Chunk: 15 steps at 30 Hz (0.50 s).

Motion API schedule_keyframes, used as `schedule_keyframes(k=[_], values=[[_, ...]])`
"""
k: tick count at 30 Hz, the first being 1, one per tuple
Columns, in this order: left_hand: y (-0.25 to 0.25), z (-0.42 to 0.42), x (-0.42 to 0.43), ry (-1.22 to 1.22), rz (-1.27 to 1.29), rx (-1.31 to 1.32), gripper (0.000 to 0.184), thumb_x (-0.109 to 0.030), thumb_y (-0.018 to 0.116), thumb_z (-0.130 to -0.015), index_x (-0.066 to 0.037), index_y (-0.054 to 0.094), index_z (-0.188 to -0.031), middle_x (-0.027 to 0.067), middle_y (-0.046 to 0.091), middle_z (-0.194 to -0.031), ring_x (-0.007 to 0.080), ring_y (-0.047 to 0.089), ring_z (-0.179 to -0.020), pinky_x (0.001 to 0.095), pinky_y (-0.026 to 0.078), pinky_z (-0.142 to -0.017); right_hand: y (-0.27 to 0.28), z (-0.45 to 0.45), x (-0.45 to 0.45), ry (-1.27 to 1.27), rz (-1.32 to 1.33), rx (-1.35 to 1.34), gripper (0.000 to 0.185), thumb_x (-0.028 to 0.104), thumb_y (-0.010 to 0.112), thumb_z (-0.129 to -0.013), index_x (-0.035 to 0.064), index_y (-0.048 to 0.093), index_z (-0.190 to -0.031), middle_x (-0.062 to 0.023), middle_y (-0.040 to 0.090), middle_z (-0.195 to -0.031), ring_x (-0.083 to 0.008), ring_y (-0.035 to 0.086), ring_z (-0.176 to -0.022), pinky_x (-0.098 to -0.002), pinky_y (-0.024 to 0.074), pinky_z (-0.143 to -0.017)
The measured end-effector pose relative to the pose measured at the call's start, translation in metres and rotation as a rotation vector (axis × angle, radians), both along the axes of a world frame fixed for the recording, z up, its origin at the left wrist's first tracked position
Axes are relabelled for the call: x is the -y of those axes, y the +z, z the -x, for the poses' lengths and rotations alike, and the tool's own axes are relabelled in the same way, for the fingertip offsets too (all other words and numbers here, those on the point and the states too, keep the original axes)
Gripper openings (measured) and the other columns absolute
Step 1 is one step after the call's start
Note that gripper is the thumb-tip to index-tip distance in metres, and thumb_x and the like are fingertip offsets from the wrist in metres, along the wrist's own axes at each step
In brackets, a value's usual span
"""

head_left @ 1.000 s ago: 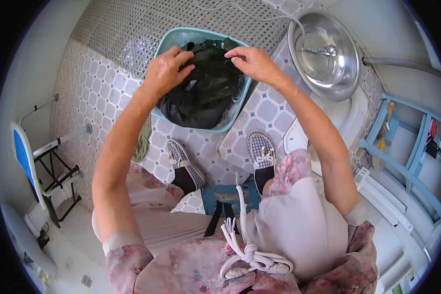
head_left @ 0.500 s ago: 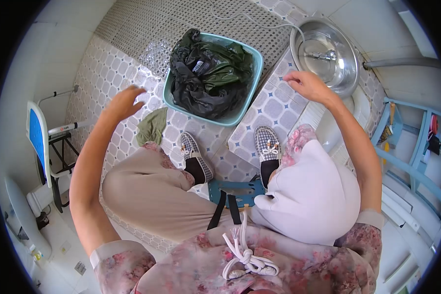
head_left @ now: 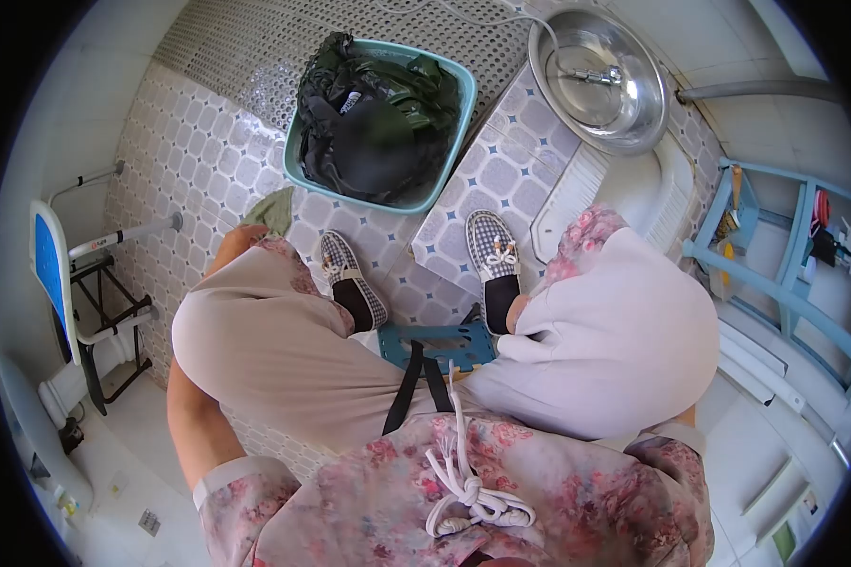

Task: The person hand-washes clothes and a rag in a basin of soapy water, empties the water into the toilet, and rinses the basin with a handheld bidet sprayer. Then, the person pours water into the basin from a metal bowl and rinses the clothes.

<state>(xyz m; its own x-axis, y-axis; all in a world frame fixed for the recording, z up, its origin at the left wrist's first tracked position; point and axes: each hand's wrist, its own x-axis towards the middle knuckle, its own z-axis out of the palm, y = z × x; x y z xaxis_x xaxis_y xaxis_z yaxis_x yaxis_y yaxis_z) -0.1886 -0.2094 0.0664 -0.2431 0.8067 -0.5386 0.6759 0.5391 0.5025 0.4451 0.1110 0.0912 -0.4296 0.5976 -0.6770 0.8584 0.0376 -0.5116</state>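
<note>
My left hand [head_left: 240,238] is down beside my knee, at the near end of a crumpled olive-green cloth [head_left: 272,210] on the tiled floor. It appears to touch the cloth, but the trouser leg hides most of its fingers, so I cannot tell whether they grip. My right hand is out of sight behind my other leg; only a bit of that arm shows. Ahead of my feet stands a turquoise basin [head_left: 465,113]. Inside it lie wet dark garments [head_left: 378,142], black and deep green, with a small white label.
At the right, a steel bowl [head_left: 638,123] with a shower head [head_left: 596,76] in it sits by a squat toilet [head_left: 624,189]. A blue rack [head_left: 775,279] is further right, a folding seat [head_left: 52,274] at the left. A low blue stool [head_left: 444,342] is beneath me.
Both hands were raised in the air on either side of the basin. The left has dropped to the green cloth; the right has pulled back out of sight. The view has shifted slightly.
</note>
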Motion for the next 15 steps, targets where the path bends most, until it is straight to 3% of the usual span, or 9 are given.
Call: schedule_keyframes(k=[2, 5, 11, 14, 15], values=[[-0.015, 0.007, -0.002, -0.092, -0.067, -0.033, 0.040, -0.009, 0.071, -0.078, 0.000, 0.066, -0.116, 0.0151, 0.067, -0.108, 0.0255, 0.067, -0.094, 0.0348, 0.053, -0.081, -0.001, -0.013, 0.004, -0.014, -0.027, 0.005, 0.028, 0.020, 0.058, -0.087, 0.0042, 0.069, -0.108, -0.0169, 0.070, -0.095, -0.0268, 0.068, -0.085, -0.0376, 0.0520, -0.077], [-0.033, 0.013, -0.009, -0.026, -0.082, -0.084, 0.035, -0.011, 0.066, -0.081, -0.006, 0.068, -0.115, 0.0179, 0.066, -0.101, 0.0288, 0.066, -0.085, 0.0374, 0.052, -0.077, -0.001, -0.031, 0.006, -0.030, -0.073, 0.009, 0.028, 0.020, 0.058, -0.087, 0.0042, 0.069, -0.108, -0.0163, 0.070, -0.094, -0.0262, 0.067, -0.084, -0.0373, 0.0521, -0.076], [0.016, -0.020, -0.036, 0.079, -0.185, -0.236, 0.033, -0.014, 0.061, -0.086, -0.005, 0.067, -0.118, 0.0169, 0.067, -0.110, 0.0275, 0.067, -0.093, 0.0383, 0.053, -0.081, -0.005, -0.058, 0.005, -0.058, -0.146, 0.010, 0.028, 0.020, 0.057, -0.087, 0.0043, 0.069, -0.108, -0.0150, 0.070, -0.092, -0.0250, 0.067, -0.082, -0.0367, 0.0524, -0.074], [0.036, -0.042, -0.048, 0.122, -0.317, -0.271, 0.030, -0.017, 0.061, -0.085, -0.006, 0.069, -0.112, 0.0180, 0.069, -0.098, 0.0296, 0.068, -0.086, 0.0402, 0.052, -0.078, -0.006, -0.071, 0.002, -0.074, -0.183, 0.011, 0.028, 0.020, 0.057, -0.088, 0.0043, 0.069, -0.108, -0.0144, 0.070, -0.091, -0.0244, 0.067, -0.081, -0.0364, 0.0526, -0.074], [0.039, -0.048, -0.053, 0.170, -0.245, -0.210, 0.030, -0.018, 0.061, -0.087, -0.006, 0.069, -0.112, 0.0174, 0.070, -0.096, 0.0299, 0.068, -0.085, 0.0399, 0.052, -0.078, -0.007, -0.076, 0.002, -0.084, -0.193, 0.010, 0.028, 0.020, 0.057, -0.088, 0.0043, 0.069, -0.108, -0.0142, 0.070, -0.091, -0.0242, 0.067, -0.081, -0.0363, 0.0526, -0.073]])
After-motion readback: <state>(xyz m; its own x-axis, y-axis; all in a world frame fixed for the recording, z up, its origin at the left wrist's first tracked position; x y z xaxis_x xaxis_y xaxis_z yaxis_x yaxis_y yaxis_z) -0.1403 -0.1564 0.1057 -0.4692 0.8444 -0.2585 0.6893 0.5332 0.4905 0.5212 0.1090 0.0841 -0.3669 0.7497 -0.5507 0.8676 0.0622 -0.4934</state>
